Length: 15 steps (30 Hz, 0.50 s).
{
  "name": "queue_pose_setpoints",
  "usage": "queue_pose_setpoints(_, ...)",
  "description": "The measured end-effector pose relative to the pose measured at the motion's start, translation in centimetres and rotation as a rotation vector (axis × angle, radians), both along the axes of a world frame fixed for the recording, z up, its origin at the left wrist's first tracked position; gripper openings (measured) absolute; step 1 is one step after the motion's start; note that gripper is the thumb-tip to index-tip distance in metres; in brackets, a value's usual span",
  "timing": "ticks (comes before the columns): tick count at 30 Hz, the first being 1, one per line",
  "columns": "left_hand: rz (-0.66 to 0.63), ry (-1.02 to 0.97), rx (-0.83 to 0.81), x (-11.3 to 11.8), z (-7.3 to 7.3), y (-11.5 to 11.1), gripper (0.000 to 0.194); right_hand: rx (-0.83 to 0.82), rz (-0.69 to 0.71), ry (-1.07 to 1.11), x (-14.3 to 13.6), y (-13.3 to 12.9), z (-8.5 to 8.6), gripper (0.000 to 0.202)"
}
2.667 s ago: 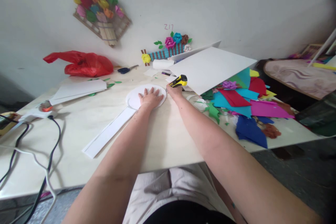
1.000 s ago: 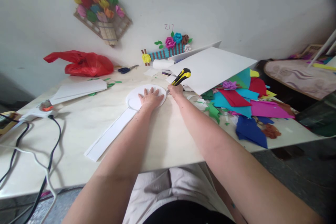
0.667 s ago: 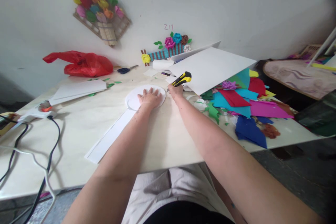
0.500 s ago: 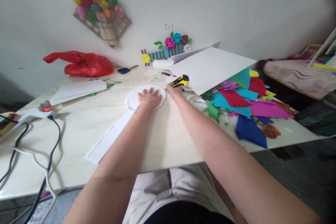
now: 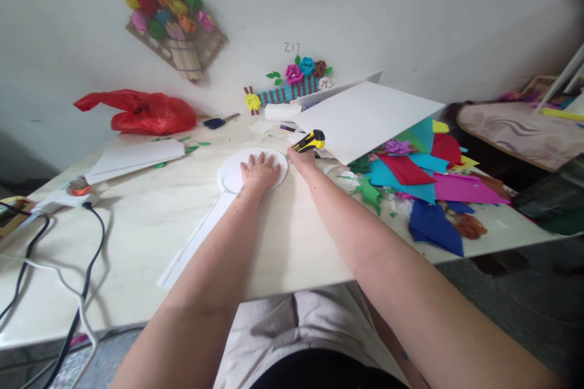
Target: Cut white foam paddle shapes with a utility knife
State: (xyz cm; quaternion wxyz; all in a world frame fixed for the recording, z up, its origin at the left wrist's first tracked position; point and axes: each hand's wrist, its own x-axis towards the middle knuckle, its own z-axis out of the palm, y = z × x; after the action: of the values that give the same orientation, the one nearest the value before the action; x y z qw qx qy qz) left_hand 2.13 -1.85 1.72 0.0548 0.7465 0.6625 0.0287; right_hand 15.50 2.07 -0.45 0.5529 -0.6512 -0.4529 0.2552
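Observation:
My left hand lies flat with its fingers spread, pressing on a white round board. From under the disc a long white strip runs toward the table's front edge, partly covered by my left forearm. In my right hand is a yellow and black utility knife, its handle tilted up and to the right. The knife's tip end is down beside the disc's right edge; the blade itself is too small to make out.
Large white boards lean behind my right hand. Coloured felt-like sheets and scraps pile up at right. Scissors and a red plastic bag lie at the back. White sheets and a power strip with cables occupy the left.
The white strip's near end has swung to the right, closer to my left forearm. The knife and my right hand have shifted very slightly left along the disc's edge.

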Motion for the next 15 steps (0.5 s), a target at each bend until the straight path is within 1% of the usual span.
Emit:
queue_pose_setpoints(4,0.006,-0.003,0.007,-0.01,-0.11,0.06,0.062,-0.036,-0.010,-0.014,-0.09,-0.29,0.14,0.009)
queue_pose_setpoints(9,0.012,-0.009,0.013,0.13,-0.04,0.00,0.061,-0.001,-0.028,-0.053,-0.16,-0.16,0.00,0.008)
queue_pose_setpoints(15,0.018,-0.014,0.018,0.22,-0.07,-0.09,0.062,-0.052,-0.017,-0.168,0.08,-0.39,0.27,0.018)
